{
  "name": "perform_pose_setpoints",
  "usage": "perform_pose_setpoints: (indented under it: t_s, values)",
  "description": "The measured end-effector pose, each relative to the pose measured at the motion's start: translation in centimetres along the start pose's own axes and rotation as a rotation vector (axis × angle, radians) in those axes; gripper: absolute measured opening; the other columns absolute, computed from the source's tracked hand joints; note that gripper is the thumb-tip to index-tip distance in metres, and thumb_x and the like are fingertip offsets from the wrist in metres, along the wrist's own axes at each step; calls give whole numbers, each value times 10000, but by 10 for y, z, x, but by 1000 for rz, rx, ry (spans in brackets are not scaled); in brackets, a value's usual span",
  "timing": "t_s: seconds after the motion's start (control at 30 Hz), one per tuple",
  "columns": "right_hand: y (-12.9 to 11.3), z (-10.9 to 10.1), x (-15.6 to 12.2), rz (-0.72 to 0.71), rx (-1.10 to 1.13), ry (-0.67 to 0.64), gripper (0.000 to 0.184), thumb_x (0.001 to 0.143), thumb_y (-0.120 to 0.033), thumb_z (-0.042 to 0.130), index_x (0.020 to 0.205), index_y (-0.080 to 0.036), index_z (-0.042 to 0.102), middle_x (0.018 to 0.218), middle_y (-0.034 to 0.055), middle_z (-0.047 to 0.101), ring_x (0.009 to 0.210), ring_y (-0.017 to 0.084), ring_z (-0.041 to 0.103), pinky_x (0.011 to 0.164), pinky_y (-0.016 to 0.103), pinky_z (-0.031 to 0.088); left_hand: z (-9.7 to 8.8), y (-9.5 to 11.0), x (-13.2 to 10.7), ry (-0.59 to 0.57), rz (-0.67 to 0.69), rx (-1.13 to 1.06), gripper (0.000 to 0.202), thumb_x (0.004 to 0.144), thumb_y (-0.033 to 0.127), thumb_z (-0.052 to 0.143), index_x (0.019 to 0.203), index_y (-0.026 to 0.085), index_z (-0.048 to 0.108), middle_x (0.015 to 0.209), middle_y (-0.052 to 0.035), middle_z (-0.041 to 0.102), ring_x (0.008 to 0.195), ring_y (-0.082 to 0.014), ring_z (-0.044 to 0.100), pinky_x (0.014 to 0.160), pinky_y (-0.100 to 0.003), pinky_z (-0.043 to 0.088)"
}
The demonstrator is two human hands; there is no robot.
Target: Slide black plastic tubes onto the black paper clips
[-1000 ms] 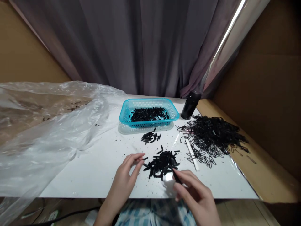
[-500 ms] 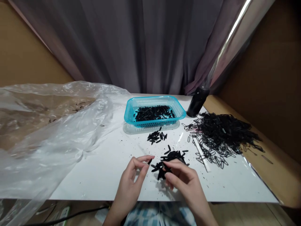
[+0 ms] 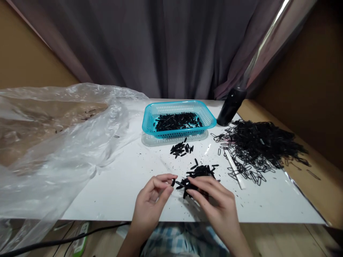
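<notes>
My left hand (image 3: 151,196) pinches a small black sliver-like piece (image 3: 173,182) between thumb and fingertips, above the white tabletop. To its right, my right hand (image 3: 215,196) hangs over the near pile of black pieces (image 3: 202,170), its thumb and index finger curled round something dark that merges with the pile. The tips of both hands are close together but apart. A smaller group of the same black pieces (image 3: 180,149) lies further back. Beyond it stands a turquoise basket (image 3: 152,134) holding many more such pieces (image 3: 177,121).
A big heap of black wire loops (image 3: 265,142) spreads at the right, with a pale flat strip (image 3: 235,169) beside it. Behind stands a dark cylinder (image 3: 232,107) with clear plastic on top. Crumpled clear plastic (image 3: 88,142) covers the left side. A grey curtain (image 3: 134,46) hangs behind.
The left hand still pinches the black piece, now turned more upright. My right hand has moved slightly right, its back more over the pile. The view has tilted a little downward.
</notes>
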State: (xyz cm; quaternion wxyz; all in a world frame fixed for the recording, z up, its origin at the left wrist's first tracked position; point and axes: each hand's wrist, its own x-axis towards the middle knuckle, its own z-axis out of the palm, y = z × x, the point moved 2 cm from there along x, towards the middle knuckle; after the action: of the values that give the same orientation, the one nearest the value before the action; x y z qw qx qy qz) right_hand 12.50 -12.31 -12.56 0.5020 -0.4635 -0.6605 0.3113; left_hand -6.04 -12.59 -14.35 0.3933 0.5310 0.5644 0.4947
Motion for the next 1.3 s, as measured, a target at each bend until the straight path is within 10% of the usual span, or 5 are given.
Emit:
perform_pose_setpoints:
  t_s: [1.3]
  values:
    - [9, 10, -6, -215, 19, -112, 291, 937, -55, 591, 1145, -210, 721, 984, 53, 756, 890, 160, 706, 761, 271, 571, -6, -6, 4, 17, 180, -162, 82, 860, 191, 731, 778, 194, 736, 902, -66, 783, 892, -179, 758, 792, -189, 613]
